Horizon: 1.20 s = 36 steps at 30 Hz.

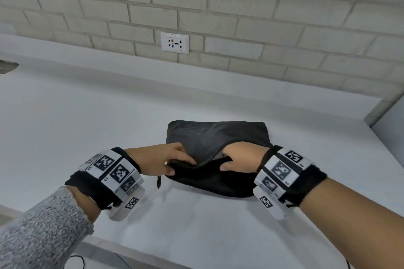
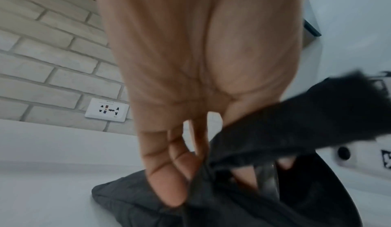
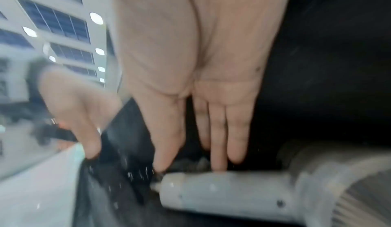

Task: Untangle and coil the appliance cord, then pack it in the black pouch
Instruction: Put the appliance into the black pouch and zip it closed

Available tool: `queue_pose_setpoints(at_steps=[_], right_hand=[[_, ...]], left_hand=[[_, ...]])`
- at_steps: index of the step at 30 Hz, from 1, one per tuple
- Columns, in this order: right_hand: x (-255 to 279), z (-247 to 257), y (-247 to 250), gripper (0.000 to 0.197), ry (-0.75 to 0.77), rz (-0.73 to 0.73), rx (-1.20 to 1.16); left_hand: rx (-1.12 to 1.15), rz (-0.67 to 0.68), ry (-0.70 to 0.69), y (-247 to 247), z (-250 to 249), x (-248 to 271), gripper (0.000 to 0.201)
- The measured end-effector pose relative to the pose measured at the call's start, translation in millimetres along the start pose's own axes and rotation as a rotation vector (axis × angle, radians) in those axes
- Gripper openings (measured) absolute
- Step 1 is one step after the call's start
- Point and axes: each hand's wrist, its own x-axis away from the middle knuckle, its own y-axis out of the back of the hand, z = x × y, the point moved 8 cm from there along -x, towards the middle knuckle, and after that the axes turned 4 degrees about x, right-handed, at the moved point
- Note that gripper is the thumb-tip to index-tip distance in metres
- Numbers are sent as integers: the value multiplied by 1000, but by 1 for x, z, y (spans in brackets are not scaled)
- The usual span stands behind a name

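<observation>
The black pouch [image 1: 218, 137] lies at the centre of the frame on the white counter [image 1: 87, 116]. The left hand [image 1: 157, 159] pinches the pouch's near edge. The right hand [image 1: 242, 155] reaches into the opening, fingers straight, touching a pale grey cylinder [image 3: 228, 192] inside. The cord is out of sight.

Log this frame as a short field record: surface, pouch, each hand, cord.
surface: white counter, brick wall behind
pouch: black pouch lying on counter, mouth toward the person
left hand: left hand pinches the pouch's mouth edge
right hand: right hand, fingers inside the pouch, straight, touching a pale cylindrical part
cord: not visible
</observation>
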Motion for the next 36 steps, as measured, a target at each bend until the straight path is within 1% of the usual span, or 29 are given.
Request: queue_pose_setpoints(at_steps=[1,2,3,4,5,6,7,8,9,10,11,12,14,15,18,19,20,21,23,26,29,31,33,36], right_hand=[[15,1,3,40,66,16,-32],[33,-3,7,36,95,35,-108],[45,-13,8,27,73,43,-232],[58,-26,15,18,39,-1,-362],[66,-45,24,12,-18,-107,-441],[73,-67,33,14,-100,-250,-464],[79,-91,39,16,-203,-379,-424],[83,-110,38,20,-308,-446,-367],[85,-125,30,27,-408,-436,-311],[84,-135,16,34,-493,-359,-276],[82,-140,-2,40,-543,-253,-281],[81,-142,-19,44,-557,-165,-325],[79,-137,-41,47,-536,-79,-507],[79,-133,-48,45,-521,-68,-606],[78,-123,-59,31,-480,-56,-880],[79,-120,-62,27,-475,-54,-959],[79,-120,-63,24,-471,-54,-1023],[81,-119,-64,22,-464,-54,-1066],[83,-118,-65,21,-447,-56,-1121],[86,-116,-66,22,-442,-67,-1144],[85,-117,-68,27,-447,-91,-1105],[84,-116,-67,27,-436,-128,-1109],[84,-115,-65,27,-404,-160,-1103],[82,-115,-62,31,-353,-218,-1111]], left_hand=[[-18,49,23,-4,4,-2,50],[-45,105,46,-10,7,-4,45],[-75,164,75,-16,11,-6,38],[-108,214,114,-20,15,-9,34],[-133,251,162,-24,19,-13,33],[-149,270,211,-25,22,-16,36],[-153,272,256,-24,26,-18,40],[-154,261,294,-21,26,-20,41],[-157,231,324,-18,28,-22,42],[-181,190,339,-13,27,-25,42],[-241,137,348,-8,23,-27,41],[-327,68,358,-1,16,-29,40],[-424,-98,358,12,-11,-31,36],[-409,-176,314,15,-31,-33,34],[-246,-405,53,15,-103,-36,29],[-195,-443,-3,10,-122,-36,28],[-166,-451,-31,2,-138,-38,28],[-157,-438,-31,-9,-151,-42,29],[-136,-417,5,-31,-166,-52,32],[-69,-439,78,-45,-168,-66,39],[-28,-429,145,-48,-163,-77,51],[-31,-425,158,-50,-163,-83,49],[-54,-420,144,-53,-164,-87,38],[-113,-411,137,-56,-165,-92,32]])
